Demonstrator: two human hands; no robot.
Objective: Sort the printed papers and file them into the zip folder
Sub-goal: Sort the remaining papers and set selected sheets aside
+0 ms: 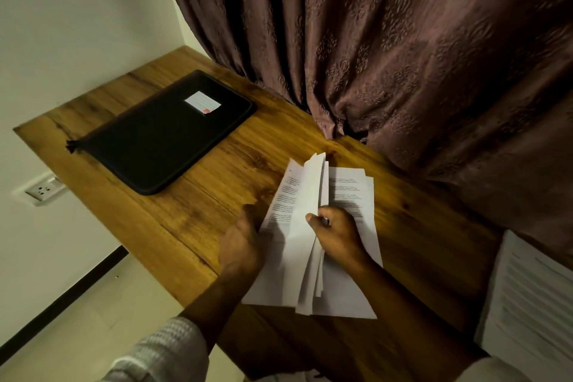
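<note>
On the wooden desk [186, 214], our right hand [338, 236] pinches the printed papers [288, 263]; our left hand [240, 242] apparently supports them, fingers hidden, state indeterminate.

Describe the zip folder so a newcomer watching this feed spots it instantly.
Start at the brown wooden table in front of the maroon curtain. On its far left part lies a flat black rectangular zip folder. Unlike the white printed papers held nearby, it is dark and carries a small white label.
</note>
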